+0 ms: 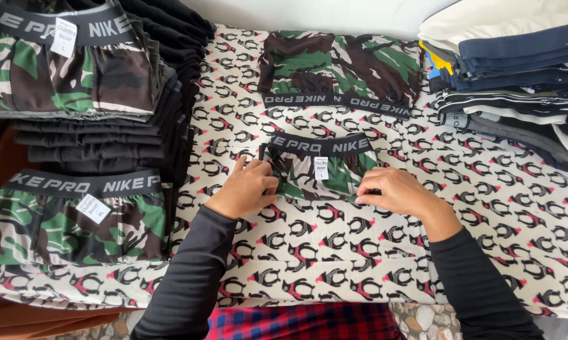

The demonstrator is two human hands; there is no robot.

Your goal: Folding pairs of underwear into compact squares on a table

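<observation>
Camouflage-patterned folded shorts [318, 171] with a dark elastic waistband and a small white tag lie near the middle of the worktop [485, 208], which is covered by a cream cloth printed with small dark figures. Left hand [246, 189] rests on the left side of the garment, fingers [258, 169] bent and pressed together onto the fabric. Right hand [397, 192] rests on the right side, fingers [367, 192] curled and pinching the lower right edge of the fabric. Both arms wear dark long sleeves.

A second camouflage pair [340, 72] lies flat toward the far edge, well apart from the hands. Stacks of black and camouflage garments [76, 69] occupy the far left corner. Another camouflage stack [79, 217] sits at the left edge. Folded navy and striped clothing [517, 75] occupies the far right corner.
</observation>
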